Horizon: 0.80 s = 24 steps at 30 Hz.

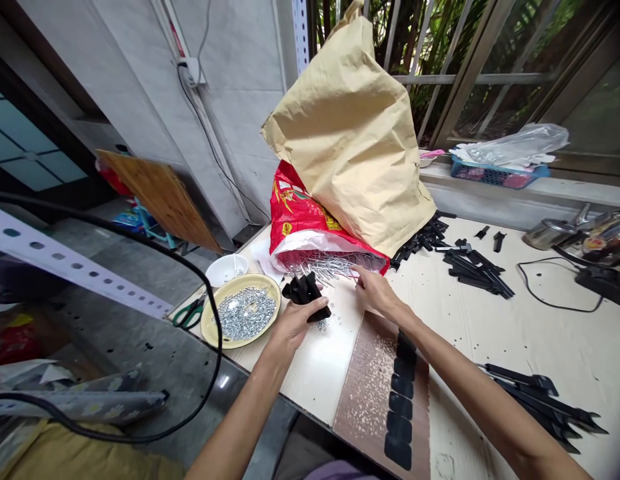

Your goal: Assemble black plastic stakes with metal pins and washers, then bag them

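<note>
The left hand (295,321) is closing firmly around a bundle of black plastic pieces (304,291), which is sitting just right of the yellow oval dish (233,343). The right hand (376,293) is hovering beside the red bag's (300,210) mouth, where thin metal pins (317,265) are protruding; its fingers are curling, but whether they are holding anything I cannot tell.

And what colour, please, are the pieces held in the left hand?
The pieces are black, as the head view shows.
</note>
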Each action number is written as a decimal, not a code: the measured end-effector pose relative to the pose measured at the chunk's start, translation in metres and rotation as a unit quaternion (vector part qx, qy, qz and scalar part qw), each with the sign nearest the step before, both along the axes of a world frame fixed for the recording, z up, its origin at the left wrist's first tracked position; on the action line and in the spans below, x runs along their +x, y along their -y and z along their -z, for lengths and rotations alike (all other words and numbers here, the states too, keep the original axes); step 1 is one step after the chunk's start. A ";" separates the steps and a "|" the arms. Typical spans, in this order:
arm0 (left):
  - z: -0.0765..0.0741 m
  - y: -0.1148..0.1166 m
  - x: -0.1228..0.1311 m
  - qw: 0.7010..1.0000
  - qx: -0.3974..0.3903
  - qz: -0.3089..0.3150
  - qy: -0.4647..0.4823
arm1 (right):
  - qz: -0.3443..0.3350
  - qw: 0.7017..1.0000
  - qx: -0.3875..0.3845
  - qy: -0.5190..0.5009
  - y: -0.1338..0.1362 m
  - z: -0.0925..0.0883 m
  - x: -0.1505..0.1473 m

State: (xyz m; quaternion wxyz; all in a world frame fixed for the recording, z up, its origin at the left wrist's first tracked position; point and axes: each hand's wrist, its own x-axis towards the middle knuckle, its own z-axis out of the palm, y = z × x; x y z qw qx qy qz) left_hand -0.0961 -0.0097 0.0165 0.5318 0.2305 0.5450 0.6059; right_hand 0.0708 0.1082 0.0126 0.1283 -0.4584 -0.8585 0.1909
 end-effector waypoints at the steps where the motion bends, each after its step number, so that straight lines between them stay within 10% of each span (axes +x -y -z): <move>1: 0.002 0.000 0.000 1.000 -0.013 0.009 0.006 | -0.009 0.996 -0.031 -0.084 0.003 -0.011 0.003; 6: 0.012 -0.003 0.008 0.988 0.013 0.014 -0.156 | -0.096 0.916 -0.074 -0.381 0.023 -0.069 -0.003; 13: 0.006 -0.006 0.016 0.967 0.056 0.048 -0.245 | -0.167 0.943 0.111 -0.264 0.042 -0.072 -0.024; 24: -0.006 -0.007 0.025 0.978 0.024 0.057 -0.197 | -0.174 0.966 0.085 -0.171 0.047 -0.081 -0.026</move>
